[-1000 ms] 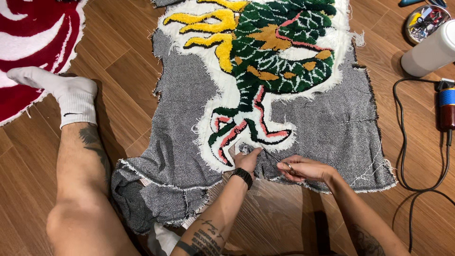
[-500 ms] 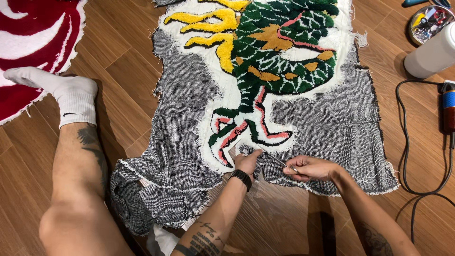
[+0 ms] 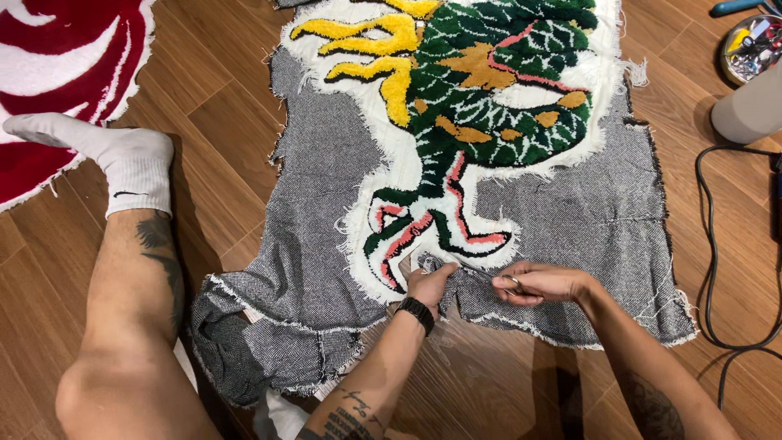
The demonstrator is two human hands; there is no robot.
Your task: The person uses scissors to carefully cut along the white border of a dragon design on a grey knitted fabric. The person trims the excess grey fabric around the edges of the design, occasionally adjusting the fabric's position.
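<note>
**Trimming backing cloth below the tufted claw**

Lower centre of frame: left hand [image 3: 429,285] is pinching the grey backing cloth [image 3: 326,212] at the edge of the tufted rug [image 3: 456,122], fingers pressed together on the fabric. Right hand [image 3: 542,283] is closing its grip on scissors [image 3: 489,275], blades lying toward the left hand. Cloth is looking soft, light, floppy and fraying; best held close beside the cut. Socked foot [image 3: 122,159] is resting at left. Upper right: a round tin [image 3: 751,47] of oddments, a pale cylinder [image 3: 749,110], a black cable [image 3: 713,244]; labels too small to tell
</note>
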